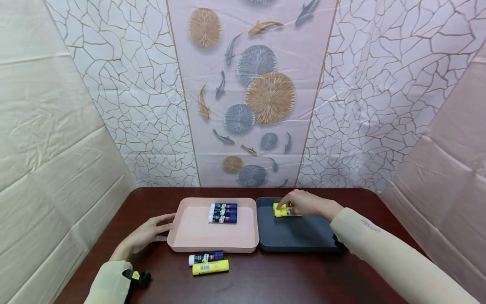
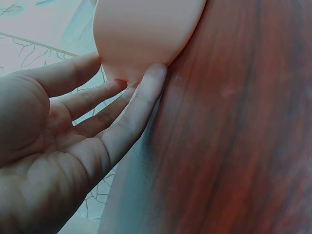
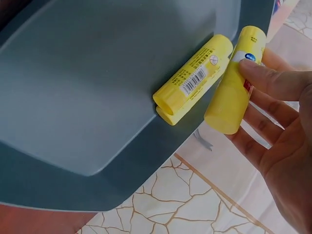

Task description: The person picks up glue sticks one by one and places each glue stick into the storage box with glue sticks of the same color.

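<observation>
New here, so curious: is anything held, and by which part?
The right hand pinches a yellow tube near its middle; the left hand just touches the pink tray.

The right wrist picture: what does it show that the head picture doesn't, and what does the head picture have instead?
Only the right wrist view shows the barcode on a yellow tube in the dark tray. Only the head view shows the left hand and the two tubes lying on the table before the pink tray. Both show the right hand at the yellow tubes, and the patterned backdrop.
</observation>
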`<state>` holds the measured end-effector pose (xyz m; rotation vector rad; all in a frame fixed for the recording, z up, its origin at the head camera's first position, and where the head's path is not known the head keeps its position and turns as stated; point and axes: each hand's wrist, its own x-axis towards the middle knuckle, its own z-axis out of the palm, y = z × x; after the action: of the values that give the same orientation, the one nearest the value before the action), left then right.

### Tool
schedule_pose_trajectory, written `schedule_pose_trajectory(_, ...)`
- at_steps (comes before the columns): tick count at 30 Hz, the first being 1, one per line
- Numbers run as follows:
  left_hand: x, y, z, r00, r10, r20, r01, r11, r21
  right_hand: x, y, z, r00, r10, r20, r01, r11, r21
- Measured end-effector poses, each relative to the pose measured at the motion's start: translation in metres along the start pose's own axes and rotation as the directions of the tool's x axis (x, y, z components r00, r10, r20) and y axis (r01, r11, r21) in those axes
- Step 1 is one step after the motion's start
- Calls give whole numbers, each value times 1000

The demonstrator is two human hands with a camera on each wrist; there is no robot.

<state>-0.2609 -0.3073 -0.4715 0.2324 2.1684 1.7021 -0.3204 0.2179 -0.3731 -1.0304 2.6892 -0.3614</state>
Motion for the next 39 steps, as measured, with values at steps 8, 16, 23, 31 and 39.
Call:
schedule_pose_trajectory(8,2,-1,-1,1000,-8,-14,8,1000,15,7,1,7,1000,4,14,-3,1000,-26)
schedule_pose_trajectory(16,2,-2,-2,1000,8,-9,-8,1000,21,10,0,17,999,31,41,-27,995,-95)
schedule_pose_trajectory(23,2,-2,-1,1000,6,0,-6,1000,9,8,0,26,999,11,32,-7,989,-144)
schedule_pose_trajectory(31,1,-2,-1,1000,9,-16,-9,999,31,5,2,27,1000,13,7,-12,991,-133)
schedule_pose_trajectory(39,0,-3,-2,1000,4,-12,-4,1000,22,2,5,32,999,-25,-29,20,988,-151)
